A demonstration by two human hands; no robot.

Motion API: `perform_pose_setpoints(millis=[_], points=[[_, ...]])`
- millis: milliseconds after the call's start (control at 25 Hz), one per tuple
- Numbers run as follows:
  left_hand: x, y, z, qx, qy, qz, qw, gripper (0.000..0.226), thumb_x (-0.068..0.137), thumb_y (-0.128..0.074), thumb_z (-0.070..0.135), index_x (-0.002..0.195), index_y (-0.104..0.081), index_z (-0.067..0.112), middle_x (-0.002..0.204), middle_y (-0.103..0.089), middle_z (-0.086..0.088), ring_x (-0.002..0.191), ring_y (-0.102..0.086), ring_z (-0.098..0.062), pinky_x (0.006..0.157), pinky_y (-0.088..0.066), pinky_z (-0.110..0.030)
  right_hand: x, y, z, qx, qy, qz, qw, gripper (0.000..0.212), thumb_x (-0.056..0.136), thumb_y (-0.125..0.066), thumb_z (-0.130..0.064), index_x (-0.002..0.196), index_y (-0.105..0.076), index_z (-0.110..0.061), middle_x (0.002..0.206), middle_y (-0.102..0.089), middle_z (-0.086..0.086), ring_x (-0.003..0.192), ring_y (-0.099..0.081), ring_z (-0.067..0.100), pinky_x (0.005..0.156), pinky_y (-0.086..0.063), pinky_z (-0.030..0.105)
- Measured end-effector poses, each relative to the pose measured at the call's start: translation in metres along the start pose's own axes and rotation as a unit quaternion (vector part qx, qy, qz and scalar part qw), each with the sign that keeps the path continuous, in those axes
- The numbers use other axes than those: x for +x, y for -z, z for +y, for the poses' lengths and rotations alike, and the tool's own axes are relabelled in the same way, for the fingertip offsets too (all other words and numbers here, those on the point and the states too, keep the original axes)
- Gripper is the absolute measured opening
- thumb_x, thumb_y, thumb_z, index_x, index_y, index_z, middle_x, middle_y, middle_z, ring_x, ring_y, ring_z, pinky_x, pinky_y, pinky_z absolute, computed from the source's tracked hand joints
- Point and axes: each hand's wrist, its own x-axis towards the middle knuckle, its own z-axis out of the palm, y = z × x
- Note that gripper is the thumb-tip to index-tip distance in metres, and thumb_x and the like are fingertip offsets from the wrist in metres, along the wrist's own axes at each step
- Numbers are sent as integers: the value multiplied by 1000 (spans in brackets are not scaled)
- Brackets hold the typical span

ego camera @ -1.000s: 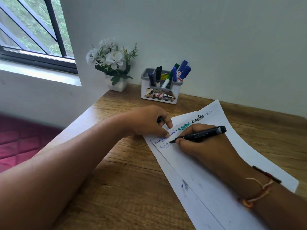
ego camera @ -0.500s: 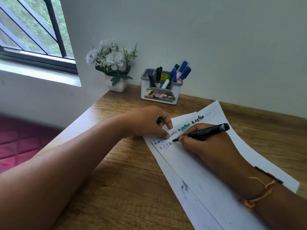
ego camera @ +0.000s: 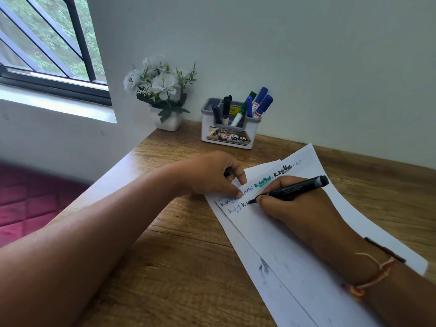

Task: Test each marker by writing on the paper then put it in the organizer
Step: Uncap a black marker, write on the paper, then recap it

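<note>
My right hand [ego camera: 292, 208] grips a black marker [ego camera: 295, 188] with its tip touching the white paper [ego camera: 306, 256], just right of a fresh black "K" in the second line of scribbles. My left hand [ego camera: 212, 175] presses fingertips on the paper's upper left corner and holds a small black object, apparently the marker's cap [ego camera: 228, 172], mostly hidden in the fingers. A white and grey organizer [ego camera: 228, 133] stands at the back against the wall, with several blue, green and black markers upright in it.
A white pot of white artificial flowers [ego camera: 162, 95] stands left of the organizer in the corner. The wooden desk [ego camera: 177, 256] ends at its left edge near my left forearm. A window [ego camera: 47, 43] is at the upper left, with a red cushion [ego camera: 28, 204] below.
The marker tip has moved right along the second line, leaving a black "K" after the blue scribble. My left hand has stayed in place on the paper.
</note>
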Motion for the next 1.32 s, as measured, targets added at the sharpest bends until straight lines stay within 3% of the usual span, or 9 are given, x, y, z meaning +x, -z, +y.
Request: perform_pose_setpoints(millis=[200,320,440,720,920,1080,1320], points=[[0,0,0,-8,-2,1,1000,22,81,-81,20,97,-68,30,82,-60,1,74,-54,-16,76,-52,-34,1,-1,0,0,2,8,1000,7,80,-81,-24,81,-74,-22,91,-78,-8,74,-74,7,62,-58,22],[0,1,0,-7,2,-2,1000,22,82,-81,21,97,-68,30,85,-63,0,77,-58,-17,83,-58,-38,1,0,1,11,-10,7,1000,7,81,-81,-23,82,-74,-22,93,-78,-7,72,-74,7,59,-55,20],[-1,0,0,0,0,0,1000,22,82,-80,21,98,-68,29,84,-63,1,76,-58,-16,84,-58,-42,1,0,1,7,-17,10,1000,7,81,-81,-27,86,-75,-24,94,-78,-7,74,-75,8,67,-63,29],[-1,0,0,-1,-2,2,1000,22,81,-81,21,98,-68,30,83,-61,2,75,-56,-15,78,-55,-36,1,1,1,-7,-15,14,1000,6,81,-80,-26,81,-75,-24,88,-78,-11,68,-72,0,54,-52,13],[-1,0,0,0,0,3,1000,22,82,-81,22,97,-68,31,83,-61,3,76,-56,-15,81,-57,-39,0,2,-1,11,-16,18,1000,5,81,-80,-24,82,-75,-23,87,-78,-11,64,-71,-1,51,-50,12],[-2,0,0,-4,-2,4,1000,23,82,-80,21,99,-68,29,81,-59,4,74,-55,-14,73,-51,-31,1,2,0,-1,-20,24,1000,6,81,-80,-28,84,-76,-25,87,-77,-14,67,-71,-3,52,-50,12],[-2,0,0,-4,-3,4,1000,23,82,-81,21,99,-68,29,81,-59,3,74,-55,-14,78,-54,-36,2,3,-1,-6,-27,18,999,5,83,-77,-24,81,-73,-22,87,-77,-12,64,-70,-4,49,-48,11]])
